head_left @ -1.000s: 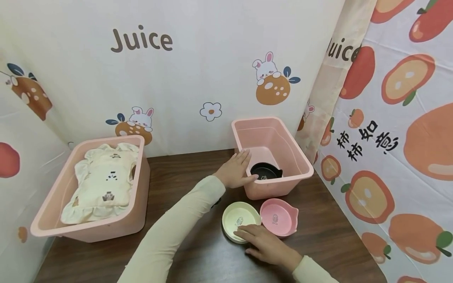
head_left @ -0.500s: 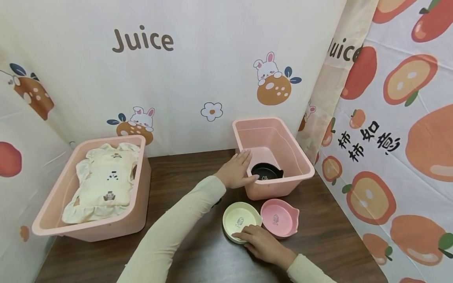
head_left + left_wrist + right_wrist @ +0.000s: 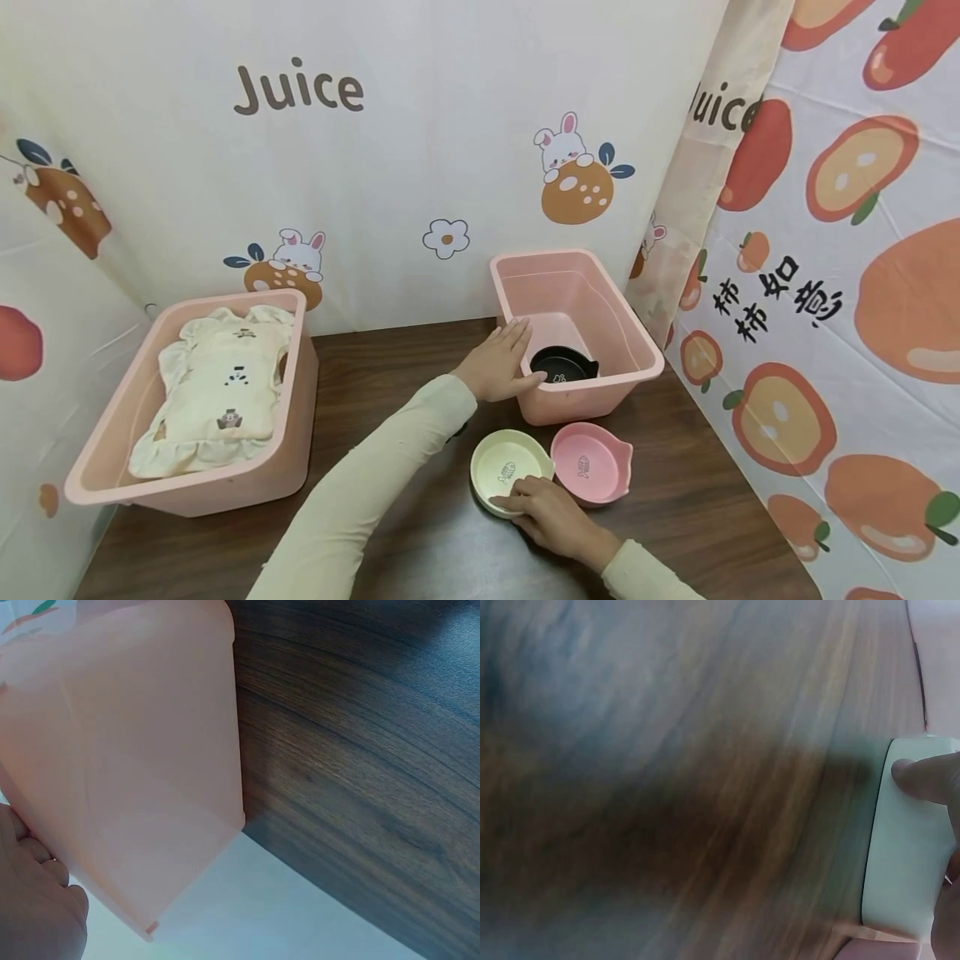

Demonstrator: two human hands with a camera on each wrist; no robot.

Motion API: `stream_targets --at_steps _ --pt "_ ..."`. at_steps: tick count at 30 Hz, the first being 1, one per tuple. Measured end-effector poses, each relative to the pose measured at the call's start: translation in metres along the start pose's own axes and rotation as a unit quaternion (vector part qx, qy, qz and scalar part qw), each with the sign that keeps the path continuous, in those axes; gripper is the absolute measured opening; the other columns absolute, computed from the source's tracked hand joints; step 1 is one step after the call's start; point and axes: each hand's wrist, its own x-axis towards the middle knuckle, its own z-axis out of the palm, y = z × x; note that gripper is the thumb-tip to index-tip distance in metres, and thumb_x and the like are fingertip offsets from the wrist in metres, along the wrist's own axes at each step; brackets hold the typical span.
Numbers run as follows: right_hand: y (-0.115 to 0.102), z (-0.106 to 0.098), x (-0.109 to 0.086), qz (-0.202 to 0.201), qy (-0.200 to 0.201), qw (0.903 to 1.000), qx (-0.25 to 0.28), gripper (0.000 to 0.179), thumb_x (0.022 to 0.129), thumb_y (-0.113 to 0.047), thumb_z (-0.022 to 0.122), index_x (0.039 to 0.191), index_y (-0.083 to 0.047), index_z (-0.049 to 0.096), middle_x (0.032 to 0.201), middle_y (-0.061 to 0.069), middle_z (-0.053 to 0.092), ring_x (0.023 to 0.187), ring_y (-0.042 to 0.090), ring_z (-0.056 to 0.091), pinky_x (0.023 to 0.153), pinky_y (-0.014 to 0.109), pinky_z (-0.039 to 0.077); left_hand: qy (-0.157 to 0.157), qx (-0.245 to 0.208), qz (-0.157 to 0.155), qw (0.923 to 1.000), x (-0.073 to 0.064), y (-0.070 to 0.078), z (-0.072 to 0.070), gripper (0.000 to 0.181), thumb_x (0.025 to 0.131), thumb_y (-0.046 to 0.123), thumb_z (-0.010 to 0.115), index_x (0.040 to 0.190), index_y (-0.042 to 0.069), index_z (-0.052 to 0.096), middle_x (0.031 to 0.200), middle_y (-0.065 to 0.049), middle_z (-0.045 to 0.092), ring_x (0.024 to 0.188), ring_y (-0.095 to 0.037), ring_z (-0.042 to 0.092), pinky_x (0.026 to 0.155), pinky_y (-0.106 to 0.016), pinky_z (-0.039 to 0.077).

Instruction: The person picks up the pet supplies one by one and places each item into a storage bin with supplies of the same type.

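In the head view my left hand (image 3: 498,362) rests on the left rim of the right-hand pink bin (image 3: 611,325), fingers extended and thumb along the front edge. The left wrist view shows the bin's side wall (image 3: 142,765) beside the knuckles. A black bowl (image 3: 561,363) with an ear-like point sits inside that bin. My right hand (image 3: 551,514) pinches the near rim of a pale green cat bowl (image 3: 501,458) with a fishbone print. Its thumb (image 3: 922,780) presses the outer wall in the right wrist view. Touching that bowl's right side is a matching pink cat bowl (image 3: 588,460).
At the left stands a larger pink bin (image 3: 296,433) holding a frilled cream pillow (image 3: 225,392). Both bins sit on a dark wood table (image 3: 375,342). Behind is a printed cloth backdrop (image 3: 420,150), with a fruit-patterned cloth (image 3: 795,333) along the right.
My right hand has shifted slightly left and toward me, its fingers drawing in from over the green bowl to grip its near rim. My left hand has stayed on the bin.
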Motion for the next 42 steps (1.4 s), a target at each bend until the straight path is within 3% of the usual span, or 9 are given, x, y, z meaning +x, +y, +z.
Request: stream_targets --at_steps 9,18,36,42 --pt "-0.002 0.0 -0.001 -0.012 0.039 0.9991 -0.003 0.037 0.072 -0.016 0.081 0.106 -0.03 0.075 0.071 -0.013 0.043 0.065 0.003 0.043 0.057 0.015 0.033 0.004 0.006 0.006 1.0 -0.001 0.001 -0.001 0.085 0.095 0.059 0.038 0.152 0.001 0.015 0.16 -0.014 0.015 0.148 -0.027 0.011 0.119 -0.039 0.013" --pt "-0.007 -0.014 -0.004 -0.04 0.042 0.9982 0.017 0.042 0.07 -0.016 0.082 0.109 -0.031 0.073 0.072 -0.014 0.044 0.066 0.003 0.045 0.059 0.011 0.032 -0.001 0.004 0.004 1.0 -0.003 0.002 -0.003 0.085 0.095 0.059 0.038 0.152 0.001 0.015 0.16 -0.014 0.014 0.148 -0.027 0.011 0.119 -0.038 0.013" --pt "-0.022 -0.083 -0.015 -0.078 0.098 0.992 -0.014 0.051 0.061 -0.011 0.082 0.107 -0.03 0.072 0.071 -0.011 0.039 0.064 0.004 0.037 0.061 0.015 0.033 -0.003 0.005 -0.002 1.0 -0.002 0.001 -0.002 0.086 0.094 0.061 0.036 0.153 0.002 0.014 0.16 -0.012 0.012 0.148 -0.025 0.009 0.119 -0.037 0.012" --pt "-0.018 -0.114 -0.017 -0.078 0.122 0.9892 -0.023 0.045 0.068 -0.009 0.074 0.109 -0.028 0.072 0.072 -0.01 0.04 0.065 0.004 0.035 0.06 0.015 0.033 0.0 0.004 -0.002 1.0 0.0 0.001 0.001 0.086 0.094 0.061 0.036 0.153 0.002 0.014 0.16 -0.012 0.012 0.148 -0.024 0.008 0.119 -0.037 0.011"
